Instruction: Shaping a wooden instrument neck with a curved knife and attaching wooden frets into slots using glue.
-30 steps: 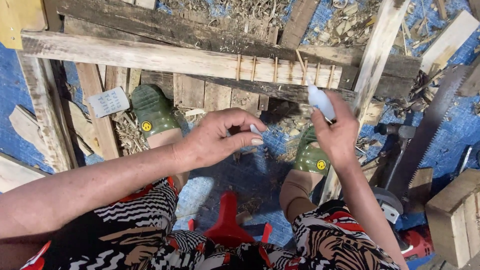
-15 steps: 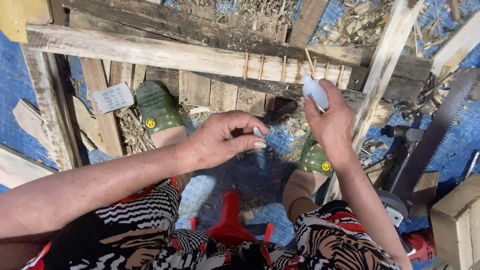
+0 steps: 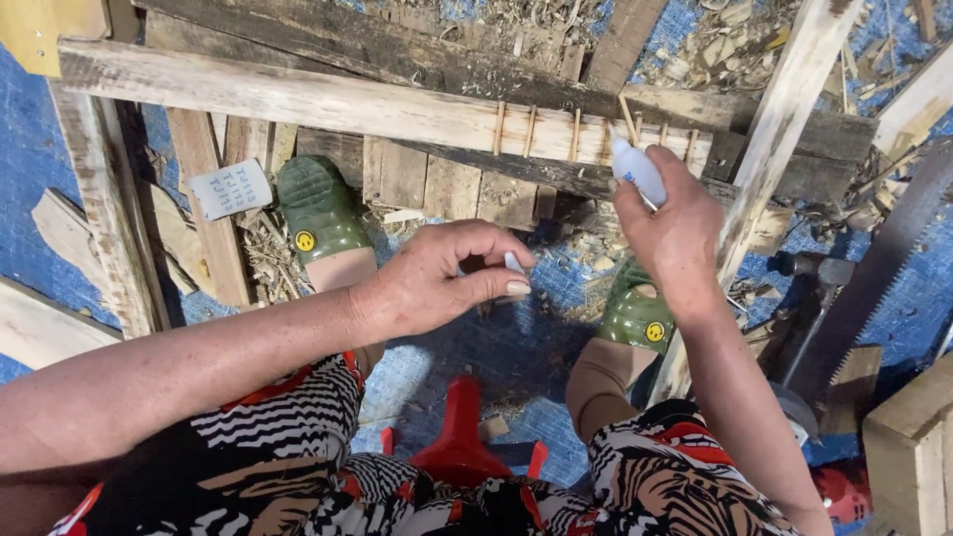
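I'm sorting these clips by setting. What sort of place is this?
Probably an informal woodworking spot on the ground: wood shavings litter a blue tarp, rough planks lie about, and a hand saw sits beside the right hand, which holds a small white bottle.

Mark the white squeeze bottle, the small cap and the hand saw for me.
white squeeze bottle [image 3: 637, 171], head view, on its body above the right hand's grip.
small cap [image 3: 513, 263], head view, on the bit showing between the left hand's fingertips.
hand saw [image 3: 884, 268], head view, mid-blade.

The person wears a garment [image 3: 328, 467] boldly patterned in black, white, tan and red. Both feet sit in green clogs [image 3: 320, 208], each bearing a round yellow badge.
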